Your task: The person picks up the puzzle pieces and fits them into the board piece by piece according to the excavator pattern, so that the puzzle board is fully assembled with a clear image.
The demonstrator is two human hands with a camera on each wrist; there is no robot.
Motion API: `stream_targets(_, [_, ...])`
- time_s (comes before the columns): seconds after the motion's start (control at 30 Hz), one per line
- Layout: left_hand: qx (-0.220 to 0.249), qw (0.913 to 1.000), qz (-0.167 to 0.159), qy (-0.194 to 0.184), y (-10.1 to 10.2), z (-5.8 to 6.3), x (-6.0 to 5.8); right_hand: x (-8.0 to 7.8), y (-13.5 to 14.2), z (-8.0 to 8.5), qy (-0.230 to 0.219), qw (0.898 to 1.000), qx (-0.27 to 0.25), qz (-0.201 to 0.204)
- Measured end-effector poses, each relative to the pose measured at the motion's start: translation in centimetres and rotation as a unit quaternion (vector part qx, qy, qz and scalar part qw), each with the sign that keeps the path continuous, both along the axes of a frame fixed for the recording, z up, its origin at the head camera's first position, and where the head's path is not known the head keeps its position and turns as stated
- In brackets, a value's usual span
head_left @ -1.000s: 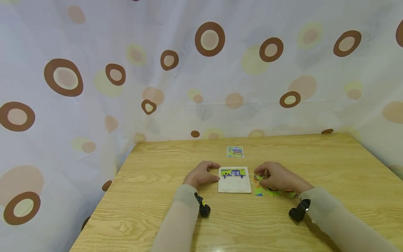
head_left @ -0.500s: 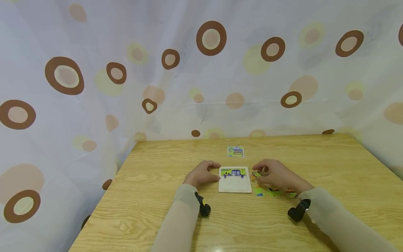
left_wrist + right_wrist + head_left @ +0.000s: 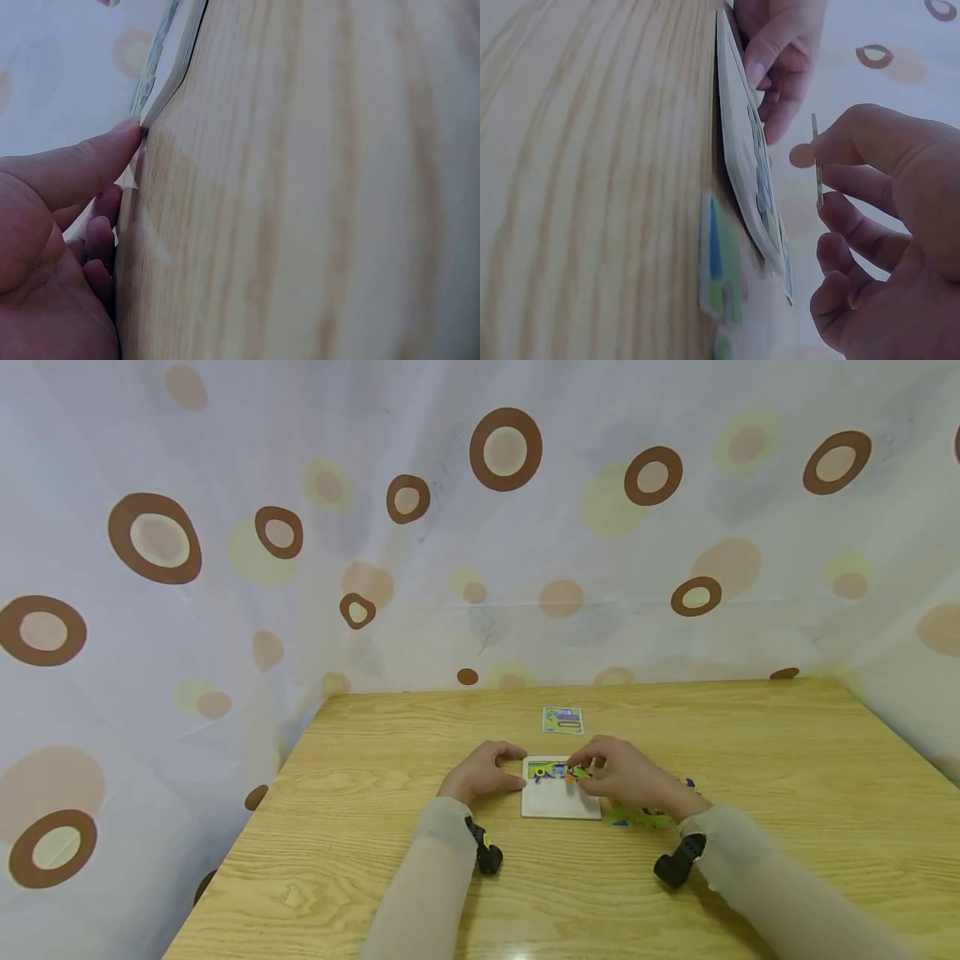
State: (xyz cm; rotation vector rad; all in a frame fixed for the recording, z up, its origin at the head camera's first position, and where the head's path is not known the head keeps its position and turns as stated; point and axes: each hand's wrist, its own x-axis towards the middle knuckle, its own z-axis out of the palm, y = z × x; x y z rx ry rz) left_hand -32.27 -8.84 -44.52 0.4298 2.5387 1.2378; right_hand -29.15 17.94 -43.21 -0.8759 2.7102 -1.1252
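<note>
"Puzzle piece (image 3: 817,176): where is it?"

"Above the right part of the tray (image 3: 558,803) and apart from it. The right wrist view gives it edge-on, roughly parallel to the table (image 3: 300,835)."

"And the hands?"

"The right hand (image 3: 628,773) pinches the piece between thumb and fingertips, its lower fingers loosely bent. The left hand (image 3: 478,777) has thumb and forefinger spread wide at the tray's left edge; the thumb tip touches the rim, the other fingers are relaxed and bent, and nothing is gripped."

"How are the arms set?"

"Both sleeved forearms (image 3: 427,885) slant inward, the left more steeply, the right from the lower right corner. A black camera (image 3: 489,859) sits at each wrist."

"What surrounds them?"

"Coloured pieces (image 3: 541,772) fill the tray's far strip; its near part is plain white. Loose pieces (image 3: 651,818) lie right of the tray, partly hidden by the right arm. A picture card (image 3: 562,720) lies flat beyond the tray."
</note>
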Motion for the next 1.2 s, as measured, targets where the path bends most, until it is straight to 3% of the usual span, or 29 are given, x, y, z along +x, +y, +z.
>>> stream_targets(0.4, [-0.002, 0.9999, -0.010, 0.005, 0.0, 0.1, -0.1, -0.2, -3.3, -0.7, -0.002, 1.000, -0.002, 0.022])
stream_targets(0.67, [-0.001, 0.9998, -0.018, 0.012, -0.1, 0.1, -0.1, -0.6, -4.7, -1.1, 0.025, 0.999, -0.003, 0.044])
stream_targets(1.2, [-0.006, 0.9998, -0.014, 0.012, 0.0, 0.0, -0.2, -0.6, -5.4, -1.0, 0.002, 0.999, 0.028, 0.031])
